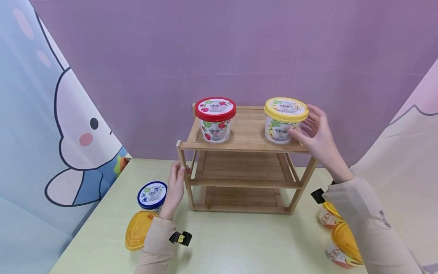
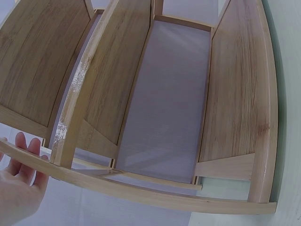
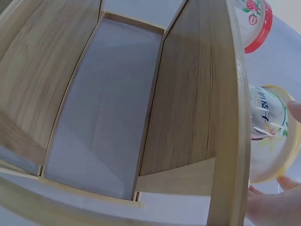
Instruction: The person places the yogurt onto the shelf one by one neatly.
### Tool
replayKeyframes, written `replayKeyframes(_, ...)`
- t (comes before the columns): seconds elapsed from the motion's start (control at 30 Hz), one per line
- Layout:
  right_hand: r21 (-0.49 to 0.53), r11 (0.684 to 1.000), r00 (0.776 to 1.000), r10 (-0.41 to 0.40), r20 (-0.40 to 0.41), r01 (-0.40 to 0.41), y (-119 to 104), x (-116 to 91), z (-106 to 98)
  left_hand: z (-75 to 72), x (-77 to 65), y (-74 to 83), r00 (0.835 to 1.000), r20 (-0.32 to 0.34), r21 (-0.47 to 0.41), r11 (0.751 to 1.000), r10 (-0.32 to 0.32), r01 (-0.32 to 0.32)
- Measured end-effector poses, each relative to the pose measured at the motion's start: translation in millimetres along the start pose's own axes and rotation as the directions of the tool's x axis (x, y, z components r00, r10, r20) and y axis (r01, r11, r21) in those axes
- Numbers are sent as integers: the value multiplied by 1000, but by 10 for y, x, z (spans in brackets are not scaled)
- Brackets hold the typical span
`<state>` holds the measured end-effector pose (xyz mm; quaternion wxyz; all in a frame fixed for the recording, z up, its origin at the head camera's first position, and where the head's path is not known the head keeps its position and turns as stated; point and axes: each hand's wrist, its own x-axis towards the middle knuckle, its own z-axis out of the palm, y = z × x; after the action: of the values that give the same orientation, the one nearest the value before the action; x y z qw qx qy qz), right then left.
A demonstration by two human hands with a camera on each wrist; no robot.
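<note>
A three-tier wooden shelf rack (image 1: 244,146) stands on the table. At its left side, my left hand (image 1: 175,188) holds the upright post, its fingertips (image 2: 34,145) showing past the wood in the left wrist view. On the top tier, toward the right, sits a white tub with a yellow lid (image 1: 285,109). My right hand (image 1: 319,135) grips this tub from its right side, thumb at the front and fingers behind. A red-lidded tub (image 1: 215,108) with strawberry pictures stands at the left of the same tier.
Left of the rack are a blue-lidded tub (image 1: 152,195) and a tub with an orange-yellow lid (image 1: 139,230), close to my left forearm. Two more orange-lidded tubs, the nearer one (image 1: 343,245) beside my right sleeve, stand at the right. A purple curtain (image 1: 171,57) hangs behind.
</note>
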<state>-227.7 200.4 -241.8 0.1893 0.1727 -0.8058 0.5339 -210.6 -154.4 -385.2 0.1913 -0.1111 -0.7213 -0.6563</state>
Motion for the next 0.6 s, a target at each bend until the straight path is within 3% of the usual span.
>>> replayKeyframes(0.4, -44, 999, 998, -11, -64, 9, 14, -216, -87, -7, 6, -33, 1000, 2, -4, 1000, 17, -17)
replayKeyframes(0.6, -137, 989, 995, -59, -79, 47, 84, -351, -160, -3, 8, -39, 1000, 2, 2, 1000, 22, -22)
